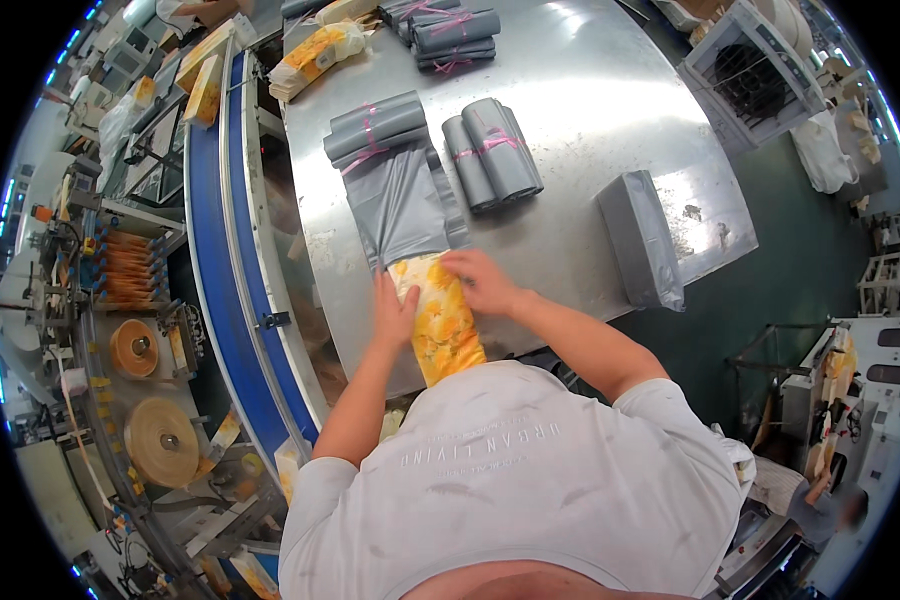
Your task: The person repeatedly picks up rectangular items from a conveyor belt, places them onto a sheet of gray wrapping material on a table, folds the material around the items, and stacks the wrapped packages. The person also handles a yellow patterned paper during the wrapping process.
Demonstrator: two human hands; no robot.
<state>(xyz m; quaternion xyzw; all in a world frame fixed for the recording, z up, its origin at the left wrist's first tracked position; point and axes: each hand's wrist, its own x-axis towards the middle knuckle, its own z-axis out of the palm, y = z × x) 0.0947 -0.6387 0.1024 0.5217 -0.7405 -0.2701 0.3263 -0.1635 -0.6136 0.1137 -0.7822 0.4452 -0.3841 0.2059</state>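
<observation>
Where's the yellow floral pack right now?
Head view, near the centre: the yellow floral pack lies between the left hand and right hand, its far end meeting the grey plastic bag, its near end by the pale shirt.

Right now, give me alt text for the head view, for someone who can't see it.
A person's left hand and right hand hold a yellow-patterned package at the near end of gray plastic on a metal table; gray rolls tied with pink lie beyond, a gray block to the right, a blue belt to the left.
</observation>
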